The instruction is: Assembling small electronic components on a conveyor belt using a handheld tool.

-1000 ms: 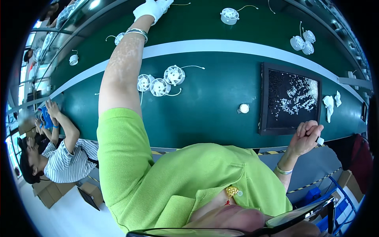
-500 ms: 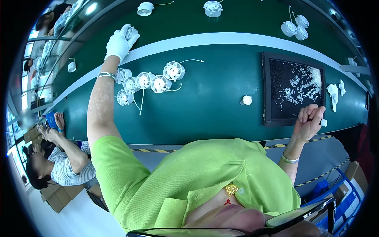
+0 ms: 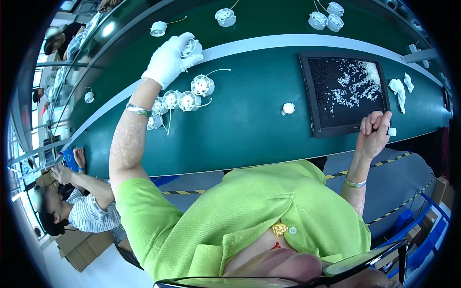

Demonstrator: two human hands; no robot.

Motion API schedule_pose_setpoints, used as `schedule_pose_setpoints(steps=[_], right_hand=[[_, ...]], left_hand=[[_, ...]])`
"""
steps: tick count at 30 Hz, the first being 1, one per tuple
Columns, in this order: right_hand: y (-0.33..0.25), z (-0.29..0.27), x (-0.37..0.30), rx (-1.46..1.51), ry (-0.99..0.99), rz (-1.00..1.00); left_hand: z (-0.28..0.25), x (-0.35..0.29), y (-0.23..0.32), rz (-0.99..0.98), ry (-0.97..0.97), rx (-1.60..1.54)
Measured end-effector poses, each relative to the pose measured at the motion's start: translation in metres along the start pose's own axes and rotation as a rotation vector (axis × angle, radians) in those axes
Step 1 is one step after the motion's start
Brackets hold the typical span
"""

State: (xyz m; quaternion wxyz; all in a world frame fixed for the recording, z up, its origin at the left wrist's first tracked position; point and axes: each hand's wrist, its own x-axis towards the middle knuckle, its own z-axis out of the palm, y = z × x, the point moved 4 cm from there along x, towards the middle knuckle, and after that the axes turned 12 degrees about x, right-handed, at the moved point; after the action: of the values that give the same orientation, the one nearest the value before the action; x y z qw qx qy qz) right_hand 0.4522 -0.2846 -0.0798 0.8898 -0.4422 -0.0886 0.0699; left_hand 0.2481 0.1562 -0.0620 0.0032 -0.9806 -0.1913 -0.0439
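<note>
My left hand [image 3: 167, 61], in a white glove, grips a white round fan housing [image 3: 191, 48] above the pale strip that crosses the bench. Just below it on the green top stand several similar white fan housings, the nearest one [image 3: 202, 85] with a thin white lead. My bare right hand [image 3: 374, 132] hovers at the near right corner of a black tray [image 3: 314, 113]. Its fingers are curled, and a small white cylindrical piece [image 3: 392, 131] shows beside them; how it is held is hard to make out. The tray contains many small white and black bits.
A small white round part [image 3: 288, 108] lies left of the tray, and crumpled white cloths [image 3: 397, 93] lie right of it. More fan housings [image 3: 225, 18] stand on the far green surface. At the left a co-worker in a striped shirt [image 3: 96, 211] sits by the bench.
My left hand has come right and nearer with the fan housing, lifting it off the far surface. The view has shifted, so the bench things appear displaced. My right hand stays curled by the tray.
</note>
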Motion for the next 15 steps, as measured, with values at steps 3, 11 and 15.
schedule_pose_setpoints(steps=[3,11,15], right_hand=[[-0.005,-0.006,-0.003,-0.019,-0.026,-0.029],[-0.011,-0.036,0.004,-0.008,0.026,-0.074],[-0.005,-0.028,0.011,0.027,0.017,-0.062]], left_hand=[[0.017,-0.011,0.002,-0.025,-0.144,0.024],[-0.002,0.001,-0.002,-0.108,-0.707,-0.288],[-0.027,0.064,-0.017,-0.116,-0.404,-0.035]])
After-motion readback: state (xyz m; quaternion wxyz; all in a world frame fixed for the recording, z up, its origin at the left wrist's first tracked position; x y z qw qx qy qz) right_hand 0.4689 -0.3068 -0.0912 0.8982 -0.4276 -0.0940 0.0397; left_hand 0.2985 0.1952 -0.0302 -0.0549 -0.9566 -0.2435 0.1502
